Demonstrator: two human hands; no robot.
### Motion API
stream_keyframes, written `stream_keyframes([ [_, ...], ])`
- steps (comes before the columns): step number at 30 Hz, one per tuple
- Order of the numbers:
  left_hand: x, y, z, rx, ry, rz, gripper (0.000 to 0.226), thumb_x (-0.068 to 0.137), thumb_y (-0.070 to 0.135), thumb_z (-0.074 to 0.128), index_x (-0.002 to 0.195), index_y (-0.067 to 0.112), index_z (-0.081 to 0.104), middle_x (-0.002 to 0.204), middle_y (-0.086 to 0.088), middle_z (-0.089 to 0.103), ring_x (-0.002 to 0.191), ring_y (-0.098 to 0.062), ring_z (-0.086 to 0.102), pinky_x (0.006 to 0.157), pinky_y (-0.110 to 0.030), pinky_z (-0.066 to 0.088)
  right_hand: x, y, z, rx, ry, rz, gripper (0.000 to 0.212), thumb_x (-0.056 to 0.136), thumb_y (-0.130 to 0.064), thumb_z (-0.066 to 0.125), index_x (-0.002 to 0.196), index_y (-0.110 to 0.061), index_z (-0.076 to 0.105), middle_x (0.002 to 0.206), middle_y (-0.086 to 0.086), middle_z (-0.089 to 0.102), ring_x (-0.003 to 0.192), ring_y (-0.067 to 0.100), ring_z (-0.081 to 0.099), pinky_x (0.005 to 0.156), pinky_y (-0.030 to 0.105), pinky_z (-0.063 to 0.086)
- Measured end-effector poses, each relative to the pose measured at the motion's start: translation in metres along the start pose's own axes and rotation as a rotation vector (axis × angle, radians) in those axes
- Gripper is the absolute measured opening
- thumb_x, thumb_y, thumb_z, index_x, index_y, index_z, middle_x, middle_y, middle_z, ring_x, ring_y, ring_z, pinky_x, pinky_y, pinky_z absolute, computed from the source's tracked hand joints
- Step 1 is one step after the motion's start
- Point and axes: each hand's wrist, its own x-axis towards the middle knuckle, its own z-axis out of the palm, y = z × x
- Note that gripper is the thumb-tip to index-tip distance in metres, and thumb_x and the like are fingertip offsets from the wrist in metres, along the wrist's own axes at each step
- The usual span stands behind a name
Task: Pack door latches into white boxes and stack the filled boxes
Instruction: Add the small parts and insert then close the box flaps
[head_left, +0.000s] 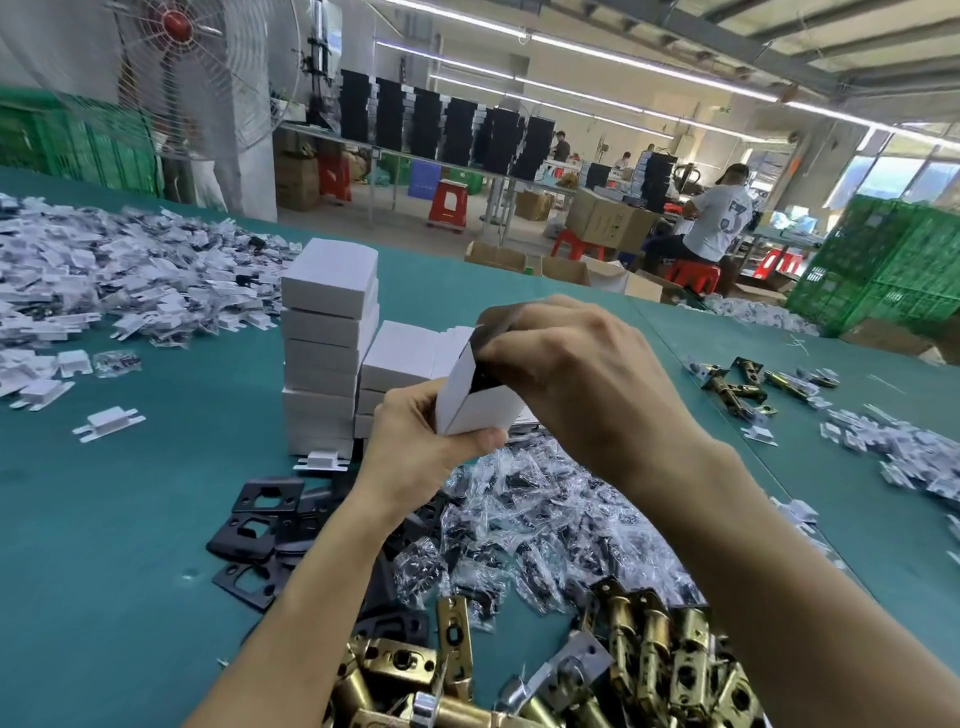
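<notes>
Two hands: left hand (415, 452) grips the white box (480, 413), right hand (571, 374) pinches a dark part (487, 376) inside.

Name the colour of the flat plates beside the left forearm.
The plates are black, head view.

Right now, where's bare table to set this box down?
Bare table left of the black plates and box stacks, this side of the white-clip pile. Narrower strip between the right hand and loose latches. Crowded: bagged parts and brass latches nearest you.
</notes>
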Motion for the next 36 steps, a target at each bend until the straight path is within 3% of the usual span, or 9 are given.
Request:
stream_keyframes([
  [4,0.001,-0.001,-0.001,0.043,-0.033,-0.030,0.030,0.065,0.010,0.093,0.087,0.023,0.078,0.083,-0.002,0.075,0.081,-0.027,0.069,0.076,-0.051,0.061,0.007,0.002,-0.002,-0.075,-0.053,0.078,0.014,0.090,-0.017,0.065,0.095,-0.027,0.073,0.091,-0.001,0.071,0.083,0.030,0.063,0.062,0.037,0.052],
  [10,0.002,-0.006,-0.001,0.059,-0.028,-0.084,0.030,0.066,0.011,0.093,0.089,0.025,0.079,0.085,-0.003,0.074,0.076,-0.029,0.068,0.067,-0.045,0.062,0.017,0.012,0.001,-0.065,-0.317,0.138,0.029,0.096,-0.013,0.053,0.109,-0.034,0.070,0.112,-0.007,0.067,0.093,0.030,0.060,0.063,0.035,0.048],
  [16,0.003,-0.007,-0.006,0.042,0.088,-0.173,0.031,0.069,0.010,0.090,0.093,0.023,0.075,0.091,0.001,0.074,0.082,-0.021,0.071,0.055,-0.028,0.058,-0.015,0.038,0.018,0.238,0.075,0.423,0.020,0.095,-0.017,0.058,0.104,-0.025,0.075,0.095,-0.003,0.075,0.087,0.021,0.067,0.077,0.044,0.055],
  [17,0.003,-0.006,-0.007,0.054,0.120,-0.181,0.031,0.070,0.010,0.090,0.093,0.024,0.073,0.093,0.001,0.073,0.082,-0.019,0.071,0.054,-0.027,0.058,-0.023,0.046,0.026,0.214,0.005,0.487,0.020,0.096,-0.018,0.057,0.105,-0.026,0.074,0.096,-0.002,0.074,0.087,0.021,0.066,0.078,0.043,0.056],
  [21,0.005,0.001,-0.005,-0.047,0.174,-0.154,0.033,0.071,0.012,0.089,0.091,0.028,0.069,0.092,0.004,0.071,0.077,-0.016,0.071,0.053,-0.027,0.058,-0.056,0.066,0.062,0.083,-0.635,0.613,0.024,0.095,-0.019,0.059,0.115,-0.027,0.069,0.113,0.000,0.071,0.100,0.018,0.065,0.091,0.042,0.054],
  [23,0.005,0.001,-0.006,-0.095,0.149,-0.163,0.034,0.072,0.015,0.089,0.092,0.031,0.068,0.093,0.006,0.072,0.080,-0.018,0.072,0.057,-0.031,0.060,-0.069,0.063,0.077,0.176,-0.763,0.605,0.023,0.094,-0.021,0.064,0.116,-0.020,0.069,0.113,0.002,0.071,0.097,0.013,0.067,0.091,0.036,0.055],
  [27,0.004,-0.008,-0.005,0.291,0.090,-0.107,0.040,0.073,0.019,0.088,0.096,0.036,0.061,0.094,0.015,0.067,0.090,-0.012,0.066,0.072,-0.034,0.059,-0.081,0.039,0.098,0.387,-0.867,0.584,0.032,0.086,-0.037,0.073,0.112,-0.019,0.066,0.098,-0.007,0.066,0.087,0.008,0.066,0.080,0.023,0.056],
  [32,0.006,-0.007,-0.006,-0.015,0.150,-0.136,0.039,0.076,0.014,0.086,0.097,0.038,0.064,0.097,0.007,0.068,0.088,-0.014,0.067,0.053,-0.027,0.058,-0.085,0.019,0.113,0.123,-0.889,0.525,0.053,0.077,-0.027,0.079,0.121,-0.024,0.050,0.114,-0.002,0.061,0.101,0.019,0.060,0.091,0.046,0.054],
  [36,0.004,-0.012,-0.007,0.211,0.045,-0.099,0.042,0.077,0.016,0.084,0.101,0.041,0.060,0.098,0.011,0.067,0.095,-0.012,0.064,0.068,-0.034,0.060,-0.084,0.026,0.108,0.285,-0.757,0.638,0.046,0.079,-0.011,0.075,0.120,-0.020,0.056,0.096,-0.003,0.062,0.083,0.013,0.064,0.074,0.033,0.058],
])
